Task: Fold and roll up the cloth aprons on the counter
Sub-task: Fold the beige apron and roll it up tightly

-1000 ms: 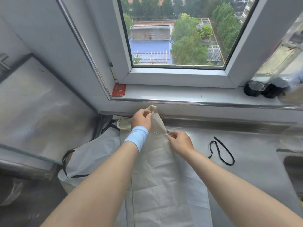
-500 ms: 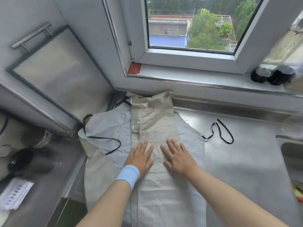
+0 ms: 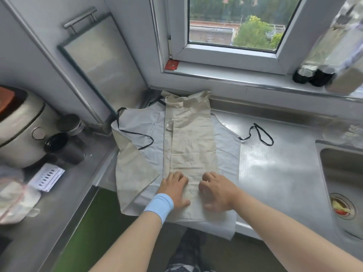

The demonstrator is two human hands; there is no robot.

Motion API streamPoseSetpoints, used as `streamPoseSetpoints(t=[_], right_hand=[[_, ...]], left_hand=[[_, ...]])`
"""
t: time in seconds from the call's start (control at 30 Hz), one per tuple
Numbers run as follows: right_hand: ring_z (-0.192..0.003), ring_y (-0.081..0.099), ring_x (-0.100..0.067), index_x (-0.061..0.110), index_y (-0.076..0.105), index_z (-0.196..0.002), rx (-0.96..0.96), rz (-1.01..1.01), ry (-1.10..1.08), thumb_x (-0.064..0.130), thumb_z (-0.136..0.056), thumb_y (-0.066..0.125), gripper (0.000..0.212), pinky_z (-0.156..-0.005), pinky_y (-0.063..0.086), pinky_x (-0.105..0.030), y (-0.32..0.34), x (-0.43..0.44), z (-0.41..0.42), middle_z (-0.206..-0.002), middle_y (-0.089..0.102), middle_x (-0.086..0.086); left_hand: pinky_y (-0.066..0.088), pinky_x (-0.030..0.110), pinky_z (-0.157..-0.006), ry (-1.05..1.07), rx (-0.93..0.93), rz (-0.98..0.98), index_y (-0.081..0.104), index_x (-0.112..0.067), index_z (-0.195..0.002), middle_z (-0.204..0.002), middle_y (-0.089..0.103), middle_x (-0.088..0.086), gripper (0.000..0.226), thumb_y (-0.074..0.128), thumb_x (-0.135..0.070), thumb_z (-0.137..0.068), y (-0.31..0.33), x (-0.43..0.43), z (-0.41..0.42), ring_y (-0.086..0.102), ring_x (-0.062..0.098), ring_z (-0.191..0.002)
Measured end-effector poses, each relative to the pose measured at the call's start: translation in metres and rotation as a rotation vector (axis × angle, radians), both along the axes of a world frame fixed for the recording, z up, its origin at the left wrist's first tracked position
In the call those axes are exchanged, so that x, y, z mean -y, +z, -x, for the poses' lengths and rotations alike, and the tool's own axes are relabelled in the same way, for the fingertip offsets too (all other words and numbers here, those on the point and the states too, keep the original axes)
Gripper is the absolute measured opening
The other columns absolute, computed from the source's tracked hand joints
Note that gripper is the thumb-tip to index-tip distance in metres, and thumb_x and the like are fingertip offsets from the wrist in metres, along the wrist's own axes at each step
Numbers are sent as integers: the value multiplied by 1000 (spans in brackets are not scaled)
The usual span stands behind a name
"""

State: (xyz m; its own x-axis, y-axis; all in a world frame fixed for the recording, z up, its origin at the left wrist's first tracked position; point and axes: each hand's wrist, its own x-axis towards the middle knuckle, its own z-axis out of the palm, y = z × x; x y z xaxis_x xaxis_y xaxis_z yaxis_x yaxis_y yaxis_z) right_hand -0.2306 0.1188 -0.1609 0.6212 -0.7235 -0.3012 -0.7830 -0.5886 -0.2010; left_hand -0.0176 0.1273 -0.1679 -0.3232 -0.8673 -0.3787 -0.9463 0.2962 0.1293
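Both hands have come down the beige apron (image 3: 191, 138) from mid-panel half a second ago to its near end, close to the counter (image 3: 275, 169) edge. Left hand (image 3: 173, 190) and right hand (image 3: 215, 190) press side by side on the folded strip, fingers (image 3: 177, 176) curled at the knuckles, pinching nothing that I can see. My judgement: smoothing is done, folding to a narrow strip is complete, and rolling from this near end comes next. Count: two aprons visible, the beige one folded on top and a pale grey-white apron (image 3: 227, 146) spread flat beneath it, black ties (image 3: 261, 134) trailing right; a beige flap (image 3: 133, 169) lies at left, and I cannot tell which apron owns it.
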Motion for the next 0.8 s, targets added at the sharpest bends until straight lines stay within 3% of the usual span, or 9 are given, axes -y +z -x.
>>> streamPoseSetpoints(t=[0.1,0.17,0.27,0.33,0.4,0.5,0.6,0.67,0.8], right_hand=[[-122,34,-19,38,33,-137,-57,-10,74,78,-54,55,94,-101,38,-37,4,-19,15,-137,33,2],[-129,31,-18,36,31,-140,-58,-28,55,75,-56,65,99,-105,37,-36,4,-28,19,-144,29,4],[-135,31,-19,29,49,-128,-23,-70,-9,58,-68,74,71,-105,41,-36,7,-33,19,-149,31,3],[-134,38,-18,24,63,-114,22,-59,-29,42,-80,68,39,-96,47,-35,9,-33,19,-146,39,3],[-125,49,-17,22,69,-103,45,-18,-48,32,-86,59,23,-85,52,-34,9,-35,19,-137,51,6],[-102,62,-20,22,67,-99,128,-13,-230,30,-86,53,21,-76,51,-32,17,-33,13,-112,64,5],[-90,61,-21,24,64,-97,282,-16,-469,32,-81,56,20,-73,48,-32,40,-24,5,-96,68,4],[-90,59,-22,24,62,-96,326,-20,-529,30,-80,57,18,-72,45,-31,58,-14,4,-95,67,3],[-87,62,-20,29,61,-88,335,-195,-586,23,-74,59,15,-72,52,-32,94,9,6,-90,66,4]], left_hand=[[23,42,-115,25,-9,-51,25,-26,-142,-149,20,0,93,65,-58,-65,-2,-14,1,17,24,-140],[15,46,-117,25,24,-70,17,-26,-145,-155,11,2,105,67,-63,-60,-3,-21,4,6,25,-146],[3,54,-118,18,112,-118,7,-31,-146,-160,-8,4,111,66,-70,-60,-4,-30,10,-12,27,-148],[-2,57,-116,-19,169,-136,7,-31,-147,-160,-18,7,111,64,-72,-62,-2,-37,14,-20,27,-146],[-3,57,-117,-48,158,-103,15,-28,-146,-159,-20,5,106,65,-70,-63,2,-42,15,-20,26,-146],[11,49,-118,-86,70,-16,28,-30,-141,-159,6,0,87,66,-59,-68,13,-41,16,9,24,-146],[40,35,-100,58,-38,-71,41,-32,-134,-136,50,-1,57,60,-27,-80,40,-28,13,52,25,-121],[45,32,-83,131,-30,-97,52,-24,-119,-119,62,6,37,53,-14,-83,63,-13,9,60,30,-107],[46,28,-77,62,89,-227,66,-13,-110,-107,66,11,29,53,-8,-84,110,22,2,62,27,-95]])
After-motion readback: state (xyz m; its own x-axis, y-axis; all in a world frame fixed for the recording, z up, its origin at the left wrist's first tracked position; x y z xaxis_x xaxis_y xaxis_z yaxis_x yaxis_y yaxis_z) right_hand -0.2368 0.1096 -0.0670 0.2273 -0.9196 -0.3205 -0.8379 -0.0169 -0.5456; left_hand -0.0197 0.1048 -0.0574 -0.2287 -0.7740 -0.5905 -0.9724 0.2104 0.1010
